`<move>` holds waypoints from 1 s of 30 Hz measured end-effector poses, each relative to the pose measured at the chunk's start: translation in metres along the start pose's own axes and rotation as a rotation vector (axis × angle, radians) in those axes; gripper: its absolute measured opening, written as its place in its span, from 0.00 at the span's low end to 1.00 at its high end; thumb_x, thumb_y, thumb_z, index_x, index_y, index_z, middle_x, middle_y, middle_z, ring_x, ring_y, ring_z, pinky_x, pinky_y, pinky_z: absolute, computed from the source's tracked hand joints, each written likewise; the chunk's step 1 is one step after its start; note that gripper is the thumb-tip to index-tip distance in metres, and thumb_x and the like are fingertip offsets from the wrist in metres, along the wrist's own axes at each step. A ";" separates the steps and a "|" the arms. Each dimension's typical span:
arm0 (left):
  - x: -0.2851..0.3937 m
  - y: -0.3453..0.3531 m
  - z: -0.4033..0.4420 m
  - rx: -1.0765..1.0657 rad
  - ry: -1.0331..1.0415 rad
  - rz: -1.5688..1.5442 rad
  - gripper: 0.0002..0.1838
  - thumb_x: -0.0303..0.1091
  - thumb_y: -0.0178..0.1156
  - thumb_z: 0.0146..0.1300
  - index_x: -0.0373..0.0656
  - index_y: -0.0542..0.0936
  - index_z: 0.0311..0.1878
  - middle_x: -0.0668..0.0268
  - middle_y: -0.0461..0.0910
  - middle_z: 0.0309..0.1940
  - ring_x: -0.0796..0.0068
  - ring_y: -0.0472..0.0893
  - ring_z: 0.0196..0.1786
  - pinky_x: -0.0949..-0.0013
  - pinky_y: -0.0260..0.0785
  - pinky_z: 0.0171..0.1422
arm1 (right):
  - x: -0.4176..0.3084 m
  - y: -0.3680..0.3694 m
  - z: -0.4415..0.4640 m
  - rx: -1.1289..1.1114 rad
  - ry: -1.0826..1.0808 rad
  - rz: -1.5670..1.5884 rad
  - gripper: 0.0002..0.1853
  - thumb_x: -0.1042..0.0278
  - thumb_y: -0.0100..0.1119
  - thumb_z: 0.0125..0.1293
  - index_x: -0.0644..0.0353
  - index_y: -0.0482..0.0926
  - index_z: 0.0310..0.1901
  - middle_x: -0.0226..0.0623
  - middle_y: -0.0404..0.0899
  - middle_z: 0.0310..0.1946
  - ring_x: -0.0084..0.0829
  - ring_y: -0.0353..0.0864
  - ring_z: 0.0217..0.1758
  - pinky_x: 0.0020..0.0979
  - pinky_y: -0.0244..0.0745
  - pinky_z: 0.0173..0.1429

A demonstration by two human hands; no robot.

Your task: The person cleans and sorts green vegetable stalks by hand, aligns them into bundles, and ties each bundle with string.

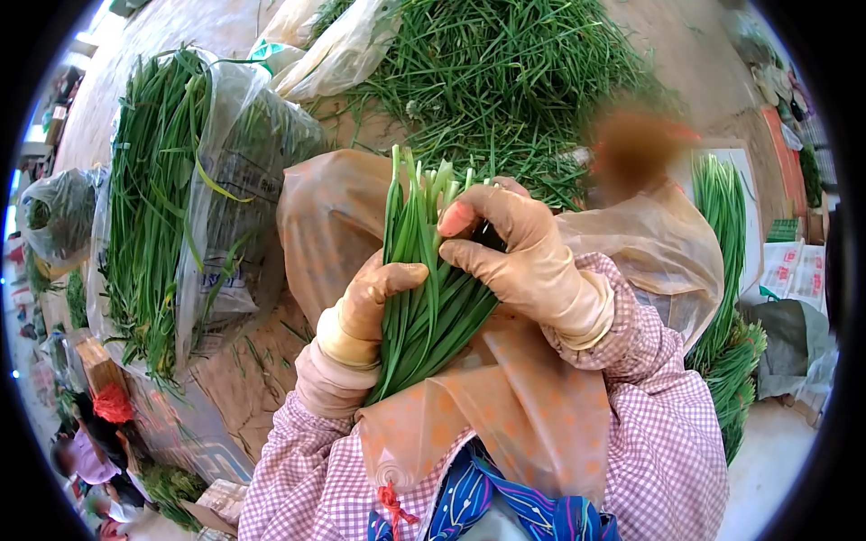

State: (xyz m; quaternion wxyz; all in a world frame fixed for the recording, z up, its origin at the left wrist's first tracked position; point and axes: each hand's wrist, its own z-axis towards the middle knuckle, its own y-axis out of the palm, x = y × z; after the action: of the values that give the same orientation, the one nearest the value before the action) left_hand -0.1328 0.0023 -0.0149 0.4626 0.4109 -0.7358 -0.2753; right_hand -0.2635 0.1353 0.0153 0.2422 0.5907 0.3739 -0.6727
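Note:
A bunch of garlic chives (pixel 433 316) stands in front of my chest with its pale cut ends upward and its leaves fanning down over my lap. My gloved left hand (pixel 368 293) is closed around its left side, the thumb pressed across the stems. On the other side, my gloved right hand (pixel 519 248) has thumb and forefinger bent together at the upper stems of the bunch. The right glove has a reddish forefinger tip. A translucent plastic apron (pixel 532 397) with orange spots covers my lap beneath the bunch.
A large loose heap of chives (pixel 505 81) lies ahead. To the left, more chives (pixel 153 216) lean out of a clear plastic bag (pixel 262 135). Tied-looking bundles (pixel 719 243) lie at my right. A blurred brown shape (pixel 636 144) is near my right knee. Other people appear at the far left.

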 end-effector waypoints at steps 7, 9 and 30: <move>0.008 -0.004 -0.001 -0.136 -0.058 -0.064 0.41 0.34 0.60 0.54 0.40 0.58 0.73 0.54 0.71 0.64 0.58 0.74 0.63 0.60 0.65 0.70 | 0.022 -0.110 0.060 0.684 -0.264 0.163 0.02 0.71 0.64 0.64 0.57 0.81 0.37 0.29 0.81 0.31 0.22 0.78 0.35 0.25 0.75 0.42; 0.008 0.001 -0.003 -0.125 -0.051 -0.062 0.41 0.34 0.60 0.55 0.40 0.59 0.73 0.54 0.71 0.64 0.58 0.74 0.63 0.60 0.65 0.70 | 0.023 -0.135 0.073 0.756 -0.330 -0.309 0.06 0.67 0.64 0.65 0.56 0.82 0.41 0.29 0.82 0.32 0.23 0.79 0.37 0.25 0.76 0.43; 0.010 0.003 0.001 -0.114 -0.058 -0.078 0.45 0.33 0.62 0.53 0.38 0.54 0.74 0.52 0.64 0.69 0.56 0.69 0.68 0.57 0.60 0.74 | 0.042 -0.173 0.087 0.896 -0.024 -0.347 0.10 0.67 0.62 0.67 0.63 0.81 0.45 0.31 0.83 0.32 0.22 0.79 0.32 0.24 0.75 0.40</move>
State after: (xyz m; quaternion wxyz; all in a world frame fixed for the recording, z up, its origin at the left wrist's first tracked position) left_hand -0.1367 -0.0045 -0.0084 0.4525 0.4043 -0.7154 -0.3465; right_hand -0.4571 0.1755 0.0138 -0.1475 0.5580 0.1373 -0.8050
